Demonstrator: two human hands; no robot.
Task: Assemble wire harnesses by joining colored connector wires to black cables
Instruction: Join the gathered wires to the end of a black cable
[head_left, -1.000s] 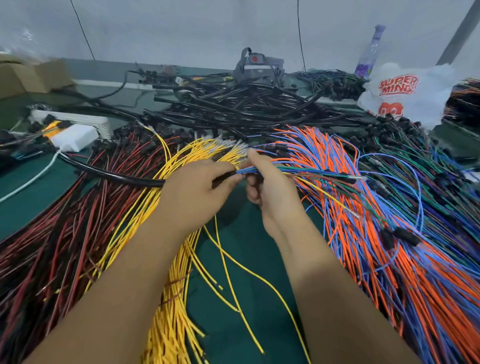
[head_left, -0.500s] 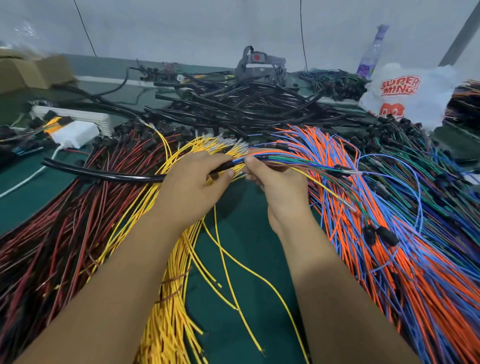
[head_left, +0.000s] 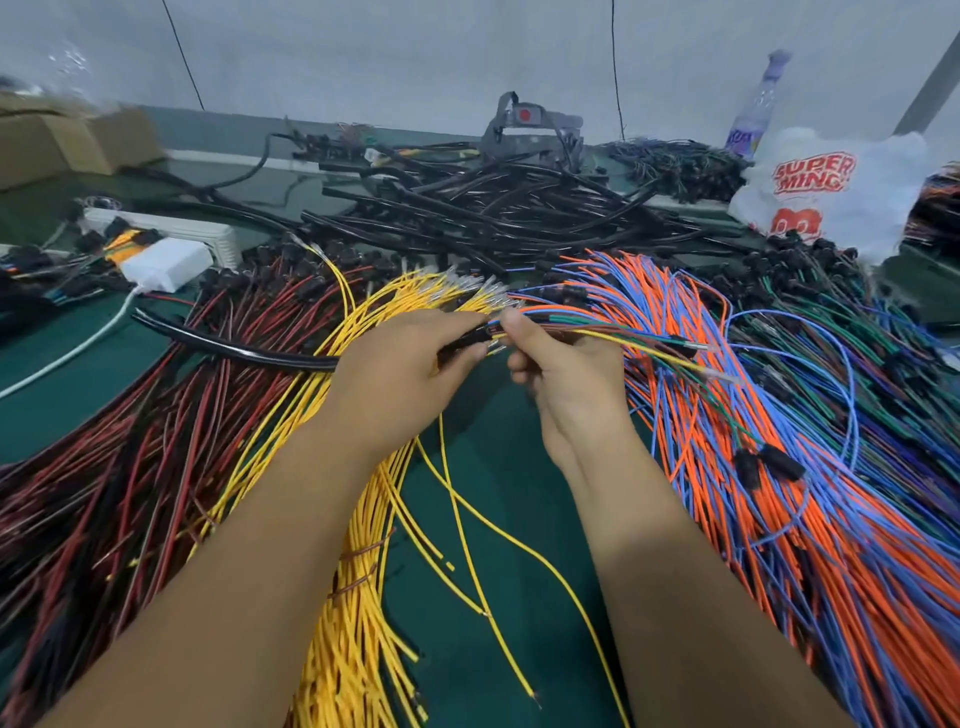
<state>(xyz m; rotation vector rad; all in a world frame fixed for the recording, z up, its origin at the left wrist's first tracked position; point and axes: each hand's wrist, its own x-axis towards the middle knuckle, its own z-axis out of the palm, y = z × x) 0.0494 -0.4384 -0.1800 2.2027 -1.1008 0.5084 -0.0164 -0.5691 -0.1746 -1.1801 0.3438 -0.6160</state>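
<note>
- Black cable lies across the red wires and runs into the left hand, which is curled round its end, thumb and fingers closed on it.
- Right hand sits just right of the left hand, its thumb and forefinger pinching a small bundle of colored wires where they meet the cable's end.
- That bundle, with orange, green, blue and yellow strands, trails right from the hands over the orange and blue wires.
- Yellow wires lie under the left forearm and fan out below the hands; a few loose strands cross the green mat between the two forearms.
- Behind the hands, a heap of black cables fills the far middle of the mat.
- Left of that heap, a white power strip with a white adapter beside it.
- Right of the heap, a white plastic bag with red lettering, and a bottle behind it.
- Beyond the heap, a grey strapped device stands by the wall.
- Cardboard boxes sit at the far left, blurred.
</note>
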